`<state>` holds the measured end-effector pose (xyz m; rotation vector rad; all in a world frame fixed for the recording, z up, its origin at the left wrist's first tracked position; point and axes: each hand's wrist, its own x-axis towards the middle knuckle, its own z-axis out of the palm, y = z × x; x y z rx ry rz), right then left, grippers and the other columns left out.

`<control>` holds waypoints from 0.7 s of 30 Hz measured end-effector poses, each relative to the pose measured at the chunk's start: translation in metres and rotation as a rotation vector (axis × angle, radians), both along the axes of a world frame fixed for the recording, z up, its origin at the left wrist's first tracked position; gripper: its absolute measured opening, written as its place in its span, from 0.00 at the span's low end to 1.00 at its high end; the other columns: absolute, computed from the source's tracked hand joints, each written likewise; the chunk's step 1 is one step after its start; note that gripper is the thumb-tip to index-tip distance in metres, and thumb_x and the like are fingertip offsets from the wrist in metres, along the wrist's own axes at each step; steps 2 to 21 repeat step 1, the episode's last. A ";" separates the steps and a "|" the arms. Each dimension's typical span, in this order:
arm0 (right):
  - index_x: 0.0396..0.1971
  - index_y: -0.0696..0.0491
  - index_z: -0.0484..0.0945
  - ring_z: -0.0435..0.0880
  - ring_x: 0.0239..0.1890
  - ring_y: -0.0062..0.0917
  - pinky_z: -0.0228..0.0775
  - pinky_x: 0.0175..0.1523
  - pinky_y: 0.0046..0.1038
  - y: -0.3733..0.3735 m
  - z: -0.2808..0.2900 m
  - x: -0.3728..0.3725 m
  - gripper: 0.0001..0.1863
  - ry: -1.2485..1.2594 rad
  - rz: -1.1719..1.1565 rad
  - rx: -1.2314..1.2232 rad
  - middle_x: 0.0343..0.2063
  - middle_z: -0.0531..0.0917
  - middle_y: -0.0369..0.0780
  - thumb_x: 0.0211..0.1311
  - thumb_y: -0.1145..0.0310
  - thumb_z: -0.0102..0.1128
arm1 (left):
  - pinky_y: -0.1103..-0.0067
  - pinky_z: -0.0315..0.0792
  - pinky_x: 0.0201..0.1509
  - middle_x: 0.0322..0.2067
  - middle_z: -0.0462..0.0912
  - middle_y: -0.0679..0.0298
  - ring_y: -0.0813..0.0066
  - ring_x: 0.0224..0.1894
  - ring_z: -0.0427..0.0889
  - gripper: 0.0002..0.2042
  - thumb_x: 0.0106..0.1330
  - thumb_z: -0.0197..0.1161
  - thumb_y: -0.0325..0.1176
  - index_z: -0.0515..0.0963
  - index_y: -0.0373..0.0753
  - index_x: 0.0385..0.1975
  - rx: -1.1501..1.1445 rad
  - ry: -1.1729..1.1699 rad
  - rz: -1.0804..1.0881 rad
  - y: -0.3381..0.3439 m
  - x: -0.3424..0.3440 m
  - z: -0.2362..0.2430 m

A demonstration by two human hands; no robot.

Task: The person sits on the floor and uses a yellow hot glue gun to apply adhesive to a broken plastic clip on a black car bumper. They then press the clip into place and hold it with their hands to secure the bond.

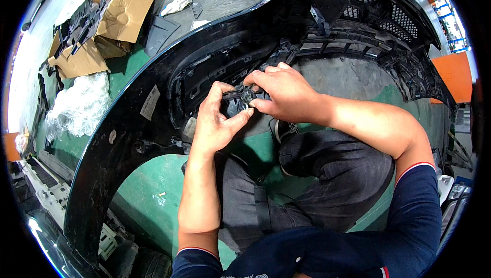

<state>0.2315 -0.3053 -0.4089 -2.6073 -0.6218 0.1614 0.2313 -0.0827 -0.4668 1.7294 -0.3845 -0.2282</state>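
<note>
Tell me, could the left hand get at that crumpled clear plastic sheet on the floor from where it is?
Probably not. The left hand is pinching a small black part inside the black bumper, whose curved wall lies between it and the plastic sheet.

Setting: vehicle repair workshop. Evidence: green painted floor [143, 196], detached black car bumper [128, 124], loose trim parts on flattened cardboard [123, 12], crumpled plastic wrap [82, 104].
</note>
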 end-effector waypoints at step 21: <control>0.52 0.51 0.81 0.86 0.46 0.38 0.70 0.55 0.40 0.000 0.000 0.000 0.23 0.007 -0.002 -0.002 0.39 0.88 0.40 0.57 0.64 0.73 | 0.82 0.72 0.40 0.35 0.79 0.70 0.84 0.36 0.76 0.23 0.55 0.82 0.28 0.74 0.38 0.45 0.000 0.000 0.001 0.000 0.000 0.000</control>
